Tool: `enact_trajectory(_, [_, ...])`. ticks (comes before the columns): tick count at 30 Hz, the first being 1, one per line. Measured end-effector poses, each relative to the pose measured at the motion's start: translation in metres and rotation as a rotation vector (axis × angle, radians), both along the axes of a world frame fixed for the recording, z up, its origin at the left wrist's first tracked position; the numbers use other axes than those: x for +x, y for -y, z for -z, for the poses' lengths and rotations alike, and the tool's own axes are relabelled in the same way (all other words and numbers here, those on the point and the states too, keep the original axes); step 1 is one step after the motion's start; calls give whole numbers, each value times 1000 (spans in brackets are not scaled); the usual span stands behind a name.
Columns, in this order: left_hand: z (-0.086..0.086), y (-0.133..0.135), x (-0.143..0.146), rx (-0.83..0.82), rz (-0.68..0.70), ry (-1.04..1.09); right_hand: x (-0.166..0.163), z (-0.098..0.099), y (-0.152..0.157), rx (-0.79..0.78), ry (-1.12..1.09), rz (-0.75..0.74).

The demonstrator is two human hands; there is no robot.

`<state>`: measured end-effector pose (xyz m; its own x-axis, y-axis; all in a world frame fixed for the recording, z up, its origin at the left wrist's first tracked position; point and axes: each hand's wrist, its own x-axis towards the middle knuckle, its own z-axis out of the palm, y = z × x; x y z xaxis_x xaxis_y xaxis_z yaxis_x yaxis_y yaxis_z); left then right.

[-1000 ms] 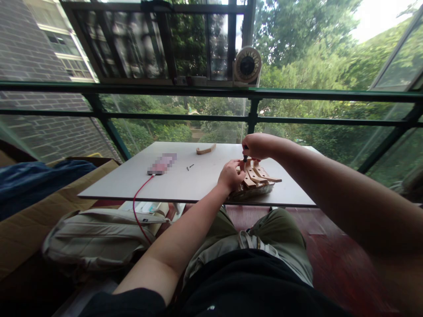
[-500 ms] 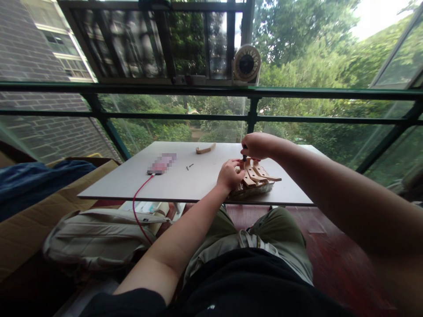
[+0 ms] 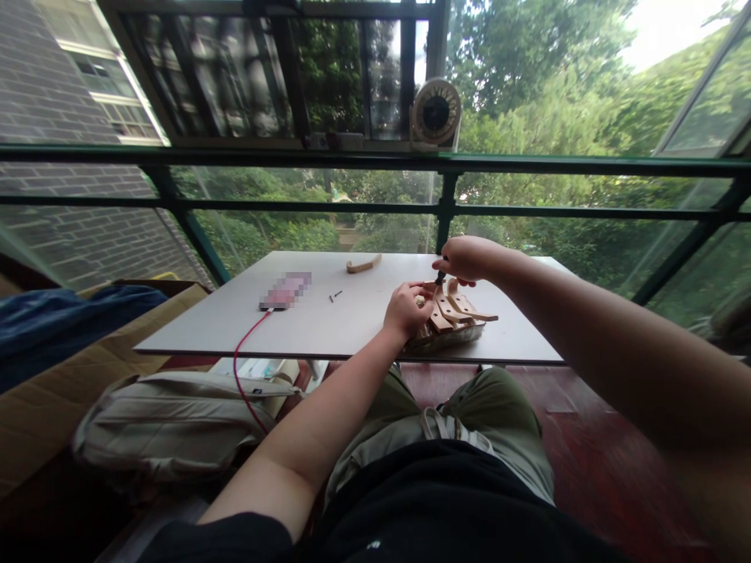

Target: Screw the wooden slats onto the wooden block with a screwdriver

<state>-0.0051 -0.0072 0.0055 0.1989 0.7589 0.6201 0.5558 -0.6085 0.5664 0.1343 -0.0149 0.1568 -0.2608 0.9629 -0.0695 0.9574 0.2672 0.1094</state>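
Observation:
My right hand is closed around the dark handle of a screwdriver, which points down at the wooden pieces and leans to the right at its top. My left hand has its fingers bent against the left side of a light wooden hook, partly hiding it. More curved wooden hooks with dark holes lie beside it. They rest on a low, shiny base, possibly plastic-wrapped, near the table's front edge. The screwdriver's tip is too small to make out.
On the white table lie a separate wooden hook, a few small screws and a blurred-out phone with a red cable. A beige bag and a cardboard box stand to the left. A round fan stands beyond the railing.
My right hand has shifted slightly right, and the screwdriver has gone from nearly upright to tilted. My left hand stays by the wooden hook.

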Motion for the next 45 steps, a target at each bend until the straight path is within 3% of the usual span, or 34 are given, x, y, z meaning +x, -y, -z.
enact_trajectory(10, [2,5,-1,-4,-72,21,-2,-1,3,5,-20,-21])
enact_trajectory(21, [2,9,1,-97,62,45,9,4,1,27,-64,-81])
enact_trajectory(27, [3,6,2,-131,46,28,12,4,2,31,-71,-87])
enact_trajectory(37, [4,7,1,-125,20,13,-10,8,9,72,-59,-113])
enact_trajectory(45, [0,10,0,-130,1,-9,-20,16,14,214,17,-161])
